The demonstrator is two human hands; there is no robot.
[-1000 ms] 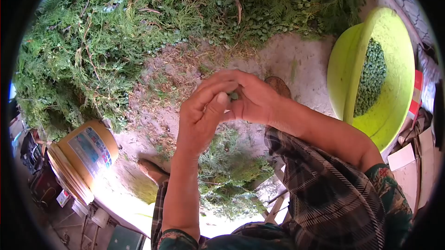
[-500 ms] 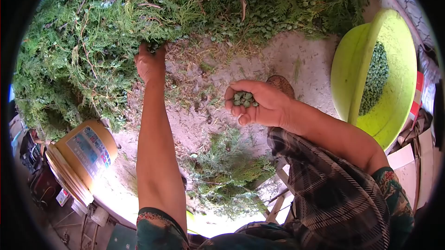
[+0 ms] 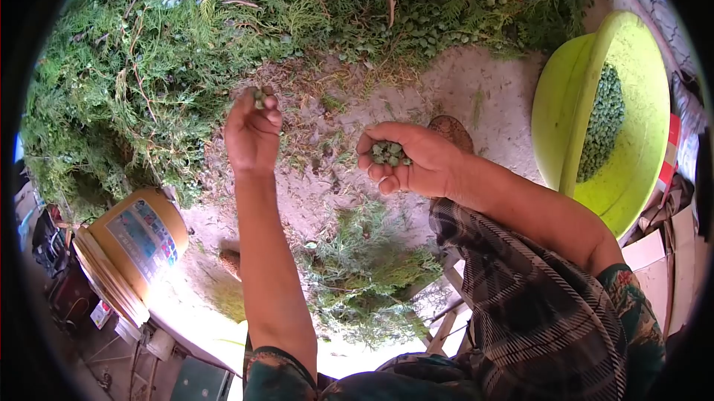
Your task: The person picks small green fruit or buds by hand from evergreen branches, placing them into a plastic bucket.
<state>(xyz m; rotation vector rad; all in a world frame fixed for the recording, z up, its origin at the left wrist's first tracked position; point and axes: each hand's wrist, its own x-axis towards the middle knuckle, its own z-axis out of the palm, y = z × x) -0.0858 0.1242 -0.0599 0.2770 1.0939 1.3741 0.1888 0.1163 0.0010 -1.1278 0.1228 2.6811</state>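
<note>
My left hand (image 3: 254, 129) is raised over the littered ground, its curled fingers around a few small green cones (image 3: 259, 97). To its right, my right hand (image 3: 416, 157) is turned palm up, with its fingers cupped around several green cones (image 3: 388, 153). Leafy green branches (image 3: 178, 51) lie in a thick pile beyond and to the left of my left hand. A lime-green basin (image 3: 647, 96) at the right holds a heap of green cones (image 3: 604, 122).
A tan bucket (image 3: 165, 215) with a label lies tilted at the lower left. A smaller clump of sprigs (image 3: 364, 267) rests close to my body. Cardboard (image 3: 673, 267) lies at the lower right. Part of a shoe (image 3: 451, 131) shows behind my right hand.
My left hand has drawn back from the edge of the branch pile toward me and slightly right, and cones now show in its fingers. My right hand has barely moved.
</note>
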